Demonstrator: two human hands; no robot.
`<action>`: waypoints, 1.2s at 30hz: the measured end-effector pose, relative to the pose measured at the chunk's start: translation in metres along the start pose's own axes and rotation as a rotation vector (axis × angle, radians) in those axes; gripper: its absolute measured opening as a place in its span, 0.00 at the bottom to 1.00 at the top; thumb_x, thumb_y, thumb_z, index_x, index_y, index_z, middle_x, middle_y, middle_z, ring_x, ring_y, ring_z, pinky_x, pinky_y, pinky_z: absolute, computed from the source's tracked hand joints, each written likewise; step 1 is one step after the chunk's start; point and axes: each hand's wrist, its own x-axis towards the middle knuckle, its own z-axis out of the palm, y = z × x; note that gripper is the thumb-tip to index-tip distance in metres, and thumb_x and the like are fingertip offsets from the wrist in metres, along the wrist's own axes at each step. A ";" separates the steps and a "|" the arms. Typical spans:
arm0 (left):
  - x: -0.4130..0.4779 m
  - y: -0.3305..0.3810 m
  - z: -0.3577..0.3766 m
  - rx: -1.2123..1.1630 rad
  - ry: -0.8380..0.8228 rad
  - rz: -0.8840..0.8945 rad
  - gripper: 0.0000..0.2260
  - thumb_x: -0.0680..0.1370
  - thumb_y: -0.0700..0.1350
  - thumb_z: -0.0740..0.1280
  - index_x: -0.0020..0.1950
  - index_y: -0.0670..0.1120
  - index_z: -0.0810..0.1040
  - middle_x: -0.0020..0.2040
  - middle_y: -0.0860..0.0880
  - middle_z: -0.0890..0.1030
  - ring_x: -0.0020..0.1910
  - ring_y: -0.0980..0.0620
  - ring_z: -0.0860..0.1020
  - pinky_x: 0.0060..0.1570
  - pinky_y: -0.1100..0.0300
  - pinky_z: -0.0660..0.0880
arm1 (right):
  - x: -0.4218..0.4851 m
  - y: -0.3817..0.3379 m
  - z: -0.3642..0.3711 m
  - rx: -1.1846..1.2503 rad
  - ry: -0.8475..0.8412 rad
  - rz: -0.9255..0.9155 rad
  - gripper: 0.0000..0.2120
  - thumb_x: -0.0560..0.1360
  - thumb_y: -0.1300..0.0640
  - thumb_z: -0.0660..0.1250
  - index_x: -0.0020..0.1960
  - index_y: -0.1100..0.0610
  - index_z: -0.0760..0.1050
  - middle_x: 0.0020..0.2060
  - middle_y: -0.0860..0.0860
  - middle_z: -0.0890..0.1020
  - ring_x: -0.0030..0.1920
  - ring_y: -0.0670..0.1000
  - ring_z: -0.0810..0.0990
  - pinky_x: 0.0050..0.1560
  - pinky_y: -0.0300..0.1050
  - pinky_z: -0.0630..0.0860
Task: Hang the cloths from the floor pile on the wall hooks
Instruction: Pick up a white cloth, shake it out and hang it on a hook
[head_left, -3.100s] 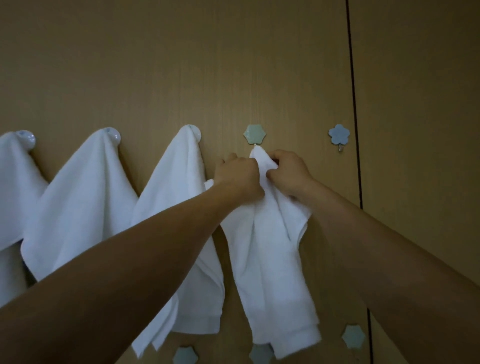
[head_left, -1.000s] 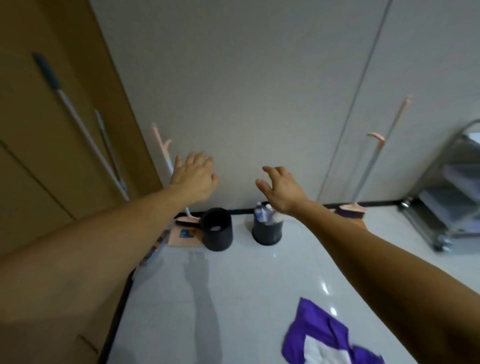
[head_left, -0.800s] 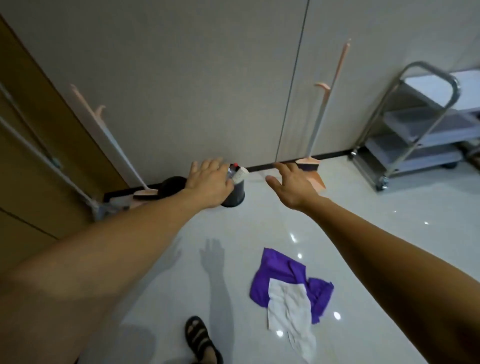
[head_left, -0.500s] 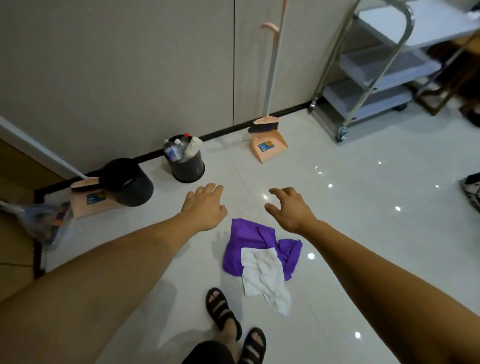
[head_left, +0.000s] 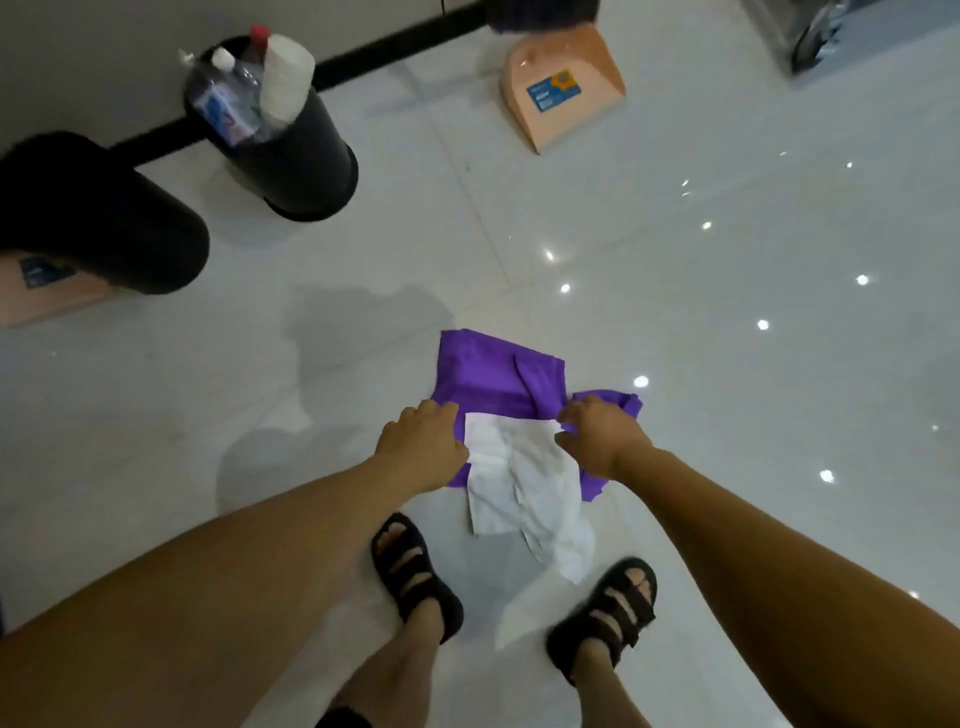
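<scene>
A small pile lies on the glossy white floor just ahead of my sandalled feet: a crumpled white cloth (head_left: 524, 488) on top of a purple cloth (head_left: 493, 374). My left hand (head_left: 421, 447) is down at the white cloth's left edge, palm down with fingers extended over the purple fabric, holding nothing. My right hand (head_left: 597, 436) is at the white cloth's upper right corner with its fingers curled onto the fabric; whether it has pinched it is hidden. No wall hooks are in view.
Two black bins stand to the far left: one holding bottles and a paper roll (head_left: 280, 130), one nearer (head_left: 98, 218). A peach dustpan (head_left: 561, 88) lies by the black skirting; another sits at the left edge (head_left: 41, 291). A trolley wheel (head_left: 815, 36) shows top right.
After hanging a white towel on a hook, I turned from the wall and bent down. Both hands dropped from above the pile onto the white cloth's edges.
</scene>
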 end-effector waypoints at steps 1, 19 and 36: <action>0.021 0.001 0.021 -0.014 -0.007 -0.004 0.21 0.78 0.50 0.59 0.70 0.46 0.65 0.66 0.43 0.70 0.62 0.42 0.70 0.58 0.49 0.71 | 0.024 0.012 0.016 -0.010 -0.010 -0.003 0.18 0.79 0.49 0.61 0.67 0.52 0.73 0.65 0.55 0.73 0.63 0.57 0.74 0.62 0.49 0.72; 0.108 -0.021 0.162 -0.186 -0.094 -0.073 0.24 0.78 0.50 0.60 0.74 0.51 0.62 0.69 0.45 0.69 0.65 0.42 0.69 0.62 0.48 0.70 | 0.133 0.070 0.152 -0.204 0.062 -0.154 0.13 0.79 0.48 0.60 0.60 0.50 0.76 0.56 0.51 0.77 0.52 0.56 0.80 0.44 0.46 0.73; -0.141 -0.039 -0.253 -0.209 0.432 0.417 0.16 0.71 0.53 0.73 0.55 0.48 0.79 0.71 0.50 0.66 0.72 0.50 0.60 0.67 0.50 0.65 | -0.139 -0.219 -0.213 0.367 0.221 -0.534 0.04 0.81 0.52 0.61 0.51 0.51 0.73 0.42 0.54 0.80 0.42 0.53 0.77 0.47 0.50 0.73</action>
